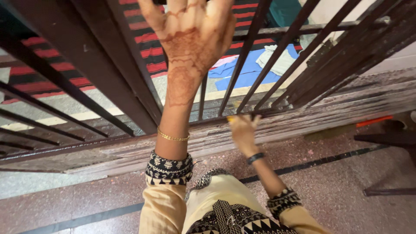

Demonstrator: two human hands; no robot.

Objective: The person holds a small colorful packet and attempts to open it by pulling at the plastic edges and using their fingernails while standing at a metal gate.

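Note:
My left hand (190,39), patterned with henna, is raised against the dark metal grille (247,47). Its fingertips run past the top edge, so its grip is hidden. A gold bracelet sits on that wrist. Lower down, my right hand (243,132) reaches to the grille's bottom rail (303,113), blurred, closed on a small yellow thing (231,118) pressed to the rail. A black band circles that wrist. Both sleeves are pale yellow with black-and-white cuffs.
Beyond the bars lie a red-and-black striped mat (47,69), a blue cloth (249,71) and a white cloth (277,58). An orange-handled broom (373,121) lies along the threshold at right. Dark furniture legs (390,138) stand on the speckled floor (86,195).

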